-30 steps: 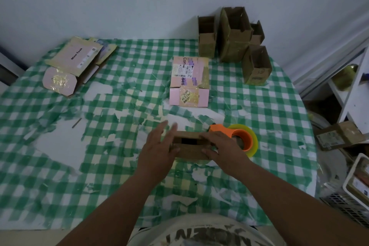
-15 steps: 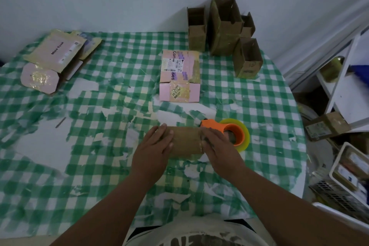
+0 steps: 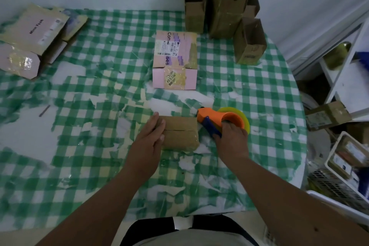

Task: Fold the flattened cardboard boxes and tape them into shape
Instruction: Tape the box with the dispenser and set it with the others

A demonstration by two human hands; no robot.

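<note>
Your left hand (image 3: 150,142) lies with straight fingers against the left end of the small brown box (image 3: 180,132), steadying it on the green checked tablecloth (image 3: 259,90), while your right hand (image 3: 231,138) curls around the orange tape dispenser (image 3: 221,119) just right of that box. Beyond the box sits a pink labelled box (image 3: 175,62), farther back and to its right a cluster of upright brown cartons (image 3: 225,8), and far to its left a pile of flattened boxes (image 3: 34,36).
</note>
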